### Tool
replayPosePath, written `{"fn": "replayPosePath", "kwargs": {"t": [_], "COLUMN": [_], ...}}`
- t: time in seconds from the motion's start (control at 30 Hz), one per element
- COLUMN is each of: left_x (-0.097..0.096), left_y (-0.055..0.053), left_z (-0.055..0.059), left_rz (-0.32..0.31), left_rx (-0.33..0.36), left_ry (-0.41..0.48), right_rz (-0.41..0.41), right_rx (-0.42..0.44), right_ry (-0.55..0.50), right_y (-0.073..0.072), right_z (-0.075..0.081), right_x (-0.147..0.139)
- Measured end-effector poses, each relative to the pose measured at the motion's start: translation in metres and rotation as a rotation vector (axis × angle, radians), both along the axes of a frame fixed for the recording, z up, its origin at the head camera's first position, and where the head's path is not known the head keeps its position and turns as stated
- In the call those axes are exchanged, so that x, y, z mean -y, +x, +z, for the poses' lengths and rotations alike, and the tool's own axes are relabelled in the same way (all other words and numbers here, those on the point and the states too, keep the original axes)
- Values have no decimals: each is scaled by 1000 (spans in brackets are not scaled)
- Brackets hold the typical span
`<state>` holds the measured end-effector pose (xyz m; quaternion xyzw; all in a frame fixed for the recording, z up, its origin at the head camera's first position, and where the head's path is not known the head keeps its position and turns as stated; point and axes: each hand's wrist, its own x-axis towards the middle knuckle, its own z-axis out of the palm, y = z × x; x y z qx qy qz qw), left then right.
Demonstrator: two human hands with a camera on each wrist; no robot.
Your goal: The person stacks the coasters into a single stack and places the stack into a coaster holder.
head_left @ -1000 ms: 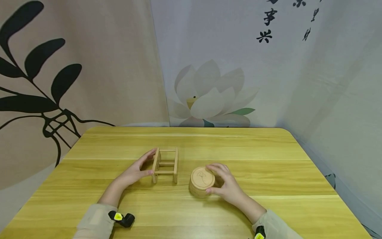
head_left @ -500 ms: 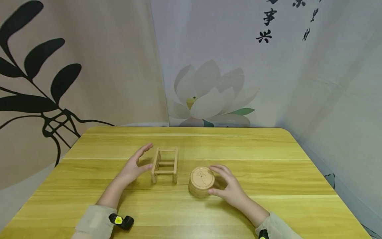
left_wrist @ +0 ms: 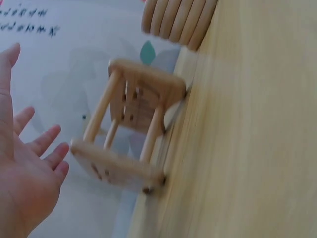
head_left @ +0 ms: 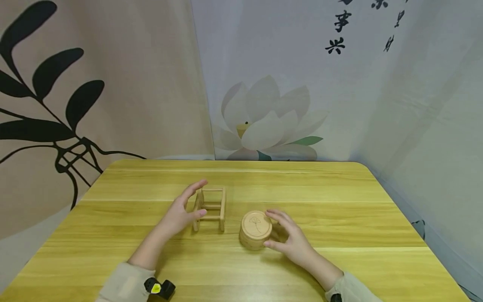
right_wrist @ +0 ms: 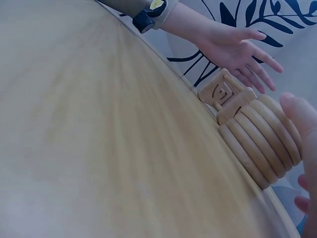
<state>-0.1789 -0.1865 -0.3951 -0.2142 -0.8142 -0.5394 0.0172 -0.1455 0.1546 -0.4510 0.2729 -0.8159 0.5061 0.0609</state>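
A small wooden coaster rack (head_left: 222, 209), two end panels joined by thin rods, stands on the table left of centre. Fingers spread, my left hand (head_left: 178, 216) hovers over its left side, with thumb and index finger overlapping the rack in the head view. The left wrist view shows a gap between that hand and the rack (left_wrist: 143, 94). To the right is a stack of round wooden coasters (head_left: 255, 225), its top one engraved with a leaf. My right hand (head_left: 294, 241) is at the stack's right side, thumb and fingers loosely parted around it, fingertips right at the edge.
The wooden table (head_left: 339, 201) reaches back to a printed curtain (head_left: 158, 84) with leaves, a lotus and black characters. Rack and coaster stack stand a short way apart. A black wrist camera (head_left: 160, 288) sits on the left sleeve.
My left hand let go of the rack, drew back to the left, then came right over its near side. My right fingers loosened slightly from the coasters. Rack and stack stayed in place.
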Motion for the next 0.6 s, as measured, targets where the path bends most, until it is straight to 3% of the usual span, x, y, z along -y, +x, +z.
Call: {"fn": "replayPosePath", "kwargs": {"t": [0.3, 0.6], "left_x": [-25, -44], "left_y": [14, 27], "left_z": [6, 9], "left_rz": [-42, -68], "left_rx": [-5, -7], "left_ry": [30, -10], "right_rz": [31, 15], "right_rx": [-4, 15], "right_ry": [5, 6], "right_y": [6, 12], "right_z": [0, -2], "right_x": [-2, -5]}}
